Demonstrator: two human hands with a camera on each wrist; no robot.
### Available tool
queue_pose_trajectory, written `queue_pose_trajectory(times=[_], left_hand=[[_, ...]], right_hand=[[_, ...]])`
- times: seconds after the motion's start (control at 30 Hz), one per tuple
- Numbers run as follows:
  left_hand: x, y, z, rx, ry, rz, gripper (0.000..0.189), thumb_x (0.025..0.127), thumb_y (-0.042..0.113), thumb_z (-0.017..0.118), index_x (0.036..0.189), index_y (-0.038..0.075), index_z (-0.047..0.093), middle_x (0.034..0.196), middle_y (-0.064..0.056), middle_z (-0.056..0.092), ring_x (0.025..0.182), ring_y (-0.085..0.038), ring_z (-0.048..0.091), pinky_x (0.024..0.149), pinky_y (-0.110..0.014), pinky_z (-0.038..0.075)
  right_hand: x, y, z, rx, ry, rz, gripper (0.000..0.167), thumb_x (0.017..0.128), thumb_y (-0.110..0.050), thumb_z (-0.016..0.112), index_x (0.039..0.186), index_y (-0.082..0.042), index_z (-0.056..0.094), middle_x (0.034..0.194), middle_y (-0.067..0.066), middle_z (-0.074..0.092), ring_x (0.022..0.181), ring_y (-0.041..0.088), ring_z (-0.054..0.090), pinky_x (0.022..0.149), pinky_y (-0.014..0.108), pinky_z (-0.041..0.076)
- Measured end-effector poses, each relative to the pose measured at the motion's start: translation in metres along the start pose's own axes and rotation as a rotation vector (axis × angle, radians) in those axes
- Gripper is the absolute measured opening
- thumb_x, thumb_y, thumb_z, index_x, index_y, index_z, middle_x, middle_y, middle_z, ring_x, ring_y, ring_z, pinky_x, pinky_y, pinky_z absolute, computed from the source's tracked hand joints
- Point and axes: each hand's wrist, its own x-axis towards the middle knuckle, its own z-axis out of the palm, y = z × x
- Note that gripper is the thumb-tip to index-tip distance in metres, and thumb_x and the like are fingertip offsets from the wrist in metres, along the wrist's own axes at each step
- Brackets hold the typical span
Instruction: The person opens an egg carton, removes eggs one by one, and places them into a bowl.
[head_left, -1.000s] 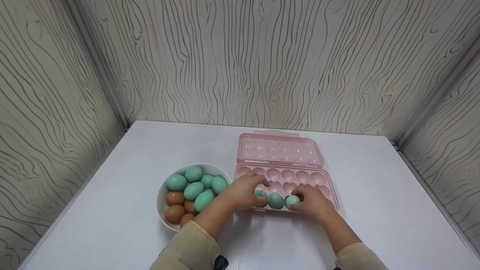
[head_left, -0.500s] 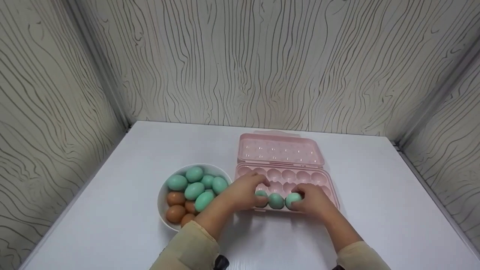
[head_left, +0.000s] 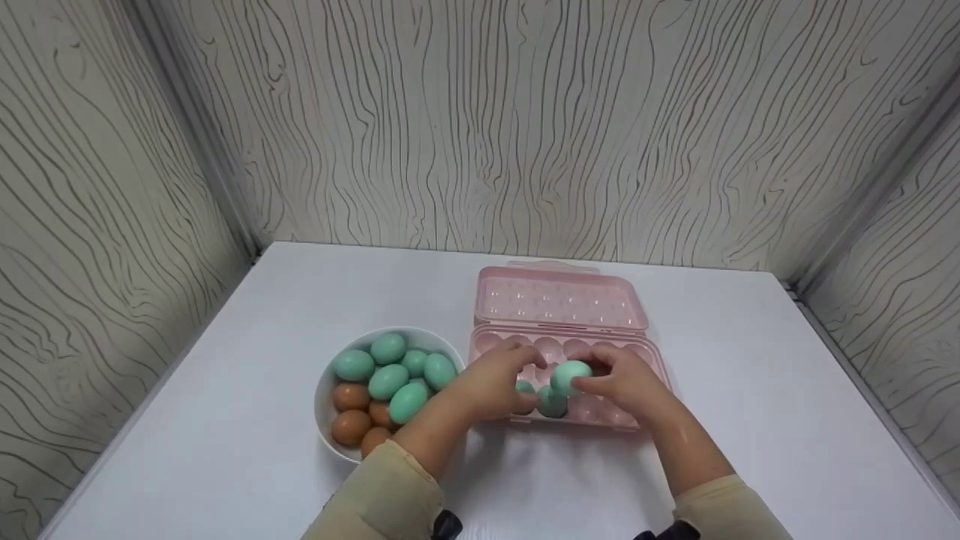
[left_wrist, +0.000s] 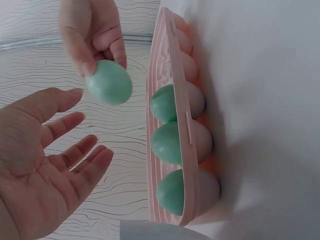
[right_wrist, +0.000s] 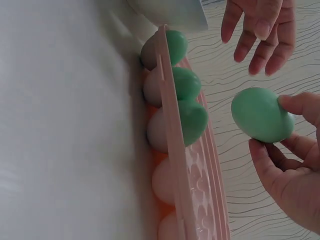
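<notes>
My right hand (head_left: pixel 628 388) pinches a pale green egg (head_left: pixel 571 378) between thumb and fingers, above the pink egg carton (head_left: pixel 652 360). My left hand (head_left: pixel 491 384) hovers over the carton's left side with fingers spread and nothing in it. In the left wrist view its palm (left_wrist: pixel 45 165) faces the held egg (left_wrist: pixel 110 82), a little apart from it. Three green eggs sit side by side in the front row, at the carton's left end: an outer egg (right_wrist: pixel 176 47), a middle egg (right_wrist: pixel 186 84) and an inner egg (right_wrist: pixel 192 121). Front-row cups to their right are bare.
Left of the carton stands a white bowl (head_left: pixel 324 420) heaped with several green eggs (head_left: pixel 388 382) and brown eggs (head_left: pixel 350 427), partly covered by the left forearm. The carton's lid (head_left: pixel 562 296) lies folded back on the white table (head_left: pixel 247 420). Wood-patterned panels (head_left: pixel 480 127) enclose the table.
My right hand has lifted the green egg out of the front row of the carton, bringing it up and to the left. The left hand has barely moved.
</notes>
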Motion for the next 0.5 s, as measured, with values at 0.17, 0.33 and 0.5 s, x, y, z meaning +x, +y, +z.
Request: queue_pose_trajectory(times=[0.17,0.33,0.5], left_hand=[[0.000,0.005,0.003,-0.033,0.016,-0.055,0.040,0.077,0.026,0.072,0.113,0.024,0.055,0.110,0.006,0.052,0.097,-0.012,0.053,0.085,-0.029,0.048],[0.001,0.008,0.003,-0.067,0.062,-0.049,0.045,0.077,0.025,0.073,0.117,0.025,0.052,0.110,0.006,0.052,0.100,-0.013,0.054,0.082,-0.025,0.048],[0.002,0.012,0.001,-0.050,0.091,-0.077,0.043,0.079,0.026,0.072,0.116,0.025,0.051,0.109,0.008,0.051,0.097,-0.012,0.052,0.086,-0.026,0.047]], right_hand=[[-0.003,-0.015,0.004,0.049,-0.032,-0.037,0.037,0.078,-0.016,0.071,0.112,-0.004,0.061,0.104,0.008,0.062,0.093,0.019,0.056,0.080,0.028,0.049],[-0.001,-0.024,0.009,0.104,-0.075,-0.073,0.039,0.080,-0.018,0.070,0.114,-0.002,0.060,0.106,0.010,0.060,0.094,0.021,0.055,0.081,0.027,0.049],[0.002,-0.027,0.013,0.164,-0.107,-0.109,0.043,0.081,-0.020,0.070,0.117,0.001,0.058,0.109,0.013,0.060,0.095,0.021,0.056,0.080,0.023,0.049]])
